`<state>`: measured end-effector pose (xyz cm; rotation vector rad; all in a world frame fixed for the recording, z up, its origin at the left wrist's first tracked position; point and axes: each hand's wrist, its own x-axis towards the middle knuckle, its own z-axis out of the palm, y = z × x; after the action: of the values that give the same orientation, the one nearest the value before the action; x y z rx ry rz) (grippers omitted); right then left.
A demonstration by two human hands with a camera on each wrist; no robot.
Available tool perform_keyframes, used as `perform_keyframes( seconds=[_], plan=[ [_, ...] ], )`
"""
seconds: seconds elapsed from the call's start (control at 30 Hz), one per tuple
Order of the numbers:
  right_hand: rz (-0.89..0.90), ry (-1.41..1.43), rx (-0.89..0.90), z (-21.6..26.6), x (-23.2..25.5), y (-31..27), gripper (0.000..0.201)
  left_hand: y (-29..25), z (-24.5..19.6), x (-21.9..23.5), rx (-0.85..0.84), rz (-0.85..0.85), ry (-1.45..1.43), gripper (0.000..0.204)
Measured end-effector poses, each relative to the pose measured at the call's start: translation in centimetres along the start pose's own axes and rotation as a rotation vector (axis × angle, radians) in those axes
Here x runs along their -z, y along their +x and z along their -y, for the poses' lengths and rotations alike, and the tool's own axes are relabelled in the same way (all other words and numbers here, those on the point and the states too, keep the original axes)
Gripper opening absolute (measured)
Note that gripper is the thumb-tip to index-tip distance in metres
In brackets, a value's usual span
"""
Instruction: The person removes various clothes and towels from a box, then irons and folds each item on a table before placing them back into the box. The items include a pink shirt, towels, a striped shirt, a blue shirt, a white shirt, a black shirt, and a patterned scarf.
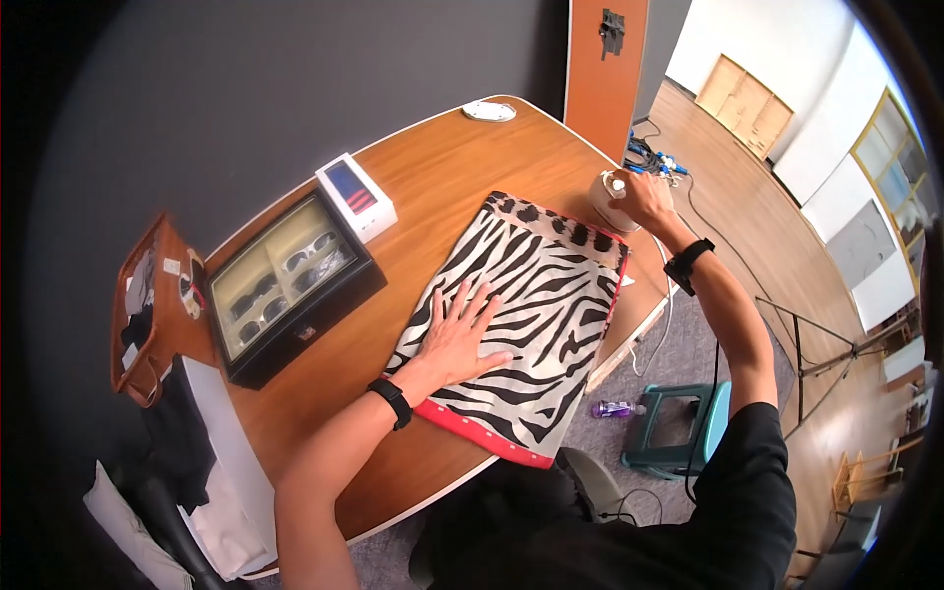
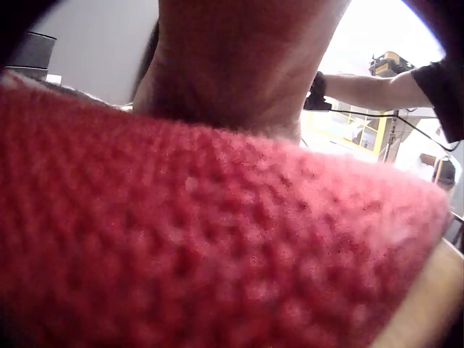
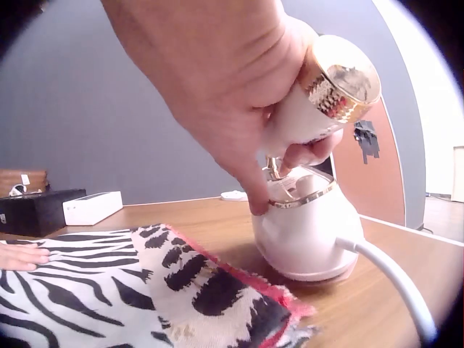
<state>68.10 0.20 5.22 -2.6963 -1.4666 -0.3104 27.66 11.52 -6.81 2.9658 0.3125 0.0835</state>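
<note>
A folded zebra-print scarf (image 1: 536, 329) with a leopard-print band and red edges lies flat on the wooden table. My left hand (image 1: 457, 339) rests on it palm down, fingers spread. In the left wrist view, the scarf's fuzzy red edge (image 2: 217, 239) fills most of the picture. Beyond the scarf's far right corner, my right hand (image 1: 646, 200) grips the handle of a white garment steamer (image 3: 308, 239) with gold trim. The right wrist view shows the fingers curled round that handle, above the rounded body. A thick white cord (image 3: 395, 279) runs from the steamer's side.
At the left stand a black glasses case (image 1: 295, 285) with several pairs under its lid, a white box (image 1: 356, 197) and a brown bag (image 1: 162, 305). A white oval object (image 1: 489, 111) lies at the far edge. Below the right edge are a green stool (image 1: 674, 433) and a purple bottle (image 1: 614, 409).
</note>
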Motion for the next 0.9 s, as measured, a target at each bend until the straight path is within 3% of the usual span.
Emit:
perform_keyframes(
  seconds=[0.17, 0.3, 0.4, 0.43, 0.47, 0.53, 0.67, 0.73, 0.8, 0.9],
  plan=[
    [-0.115, 0.017, 0.091, -1.5, 3.8, -2.5, 0.055, 6.2, 1.5, 0.4, 0.023, 0.044, 0.008, 0.104],
    [0.029, 0.046, 0.122, 2.9, 6.6, -5.8, 0.057, 9.0, 2.6, 0.1, -0.008, -0.001, 0.03, 0.098],
    [0.066, 0.058, 0.225, 6.6, 7.1, -7.6, 0.058, 8.2, 0.2, 0.4, 0.0, -0.098, 0.115, 0.089],
    [-0.024, 0.109, 0.337, 6.8, 5.4, -7.6, 0.058, 7.4, -1.0, 0.2, 0.001, -0.115, 0.167, 0.087],
    [0.051, 0.132, 0.336, 7.6, 4.9, -7.6, 0.059, 5.7, -2.8, 1.0, -0.084, -0.12, 0.129, 0.081],
    [0.148, 0.177, 0.356, 9.7, 4.1, -7.7, 0.062, 2.7, -6.3, 2.0, -0.164, 0.034, 0.095, 0.079],
    [0.291, 0.125, 0.369, 12.3, 3.6, -8.0, 0.064, -1.9, -9.6, -0.6, -0.203, 0.067, -0.066, 0.093],
    [0.253, 0.071, 0.355, 12.0, 3.1, -8.0, 0.064, -2.7, -10.2, -1.1, -0.198, 0.067, -0.07, 0.107],
    [0.223, 0.103, 0.37, 11.0, 2.5, -7.6, 0.062, -2.8, -10.4, -1.1, -0.181, 0.062, -0.111, 0.109],
    [0.209, 0.05, 0.241, 8.1, 1.4, -5.9, 0.062, -2.7, -10.2, -0.9, -0.186, 0.065, -0.137, 0.109]
  ],
)
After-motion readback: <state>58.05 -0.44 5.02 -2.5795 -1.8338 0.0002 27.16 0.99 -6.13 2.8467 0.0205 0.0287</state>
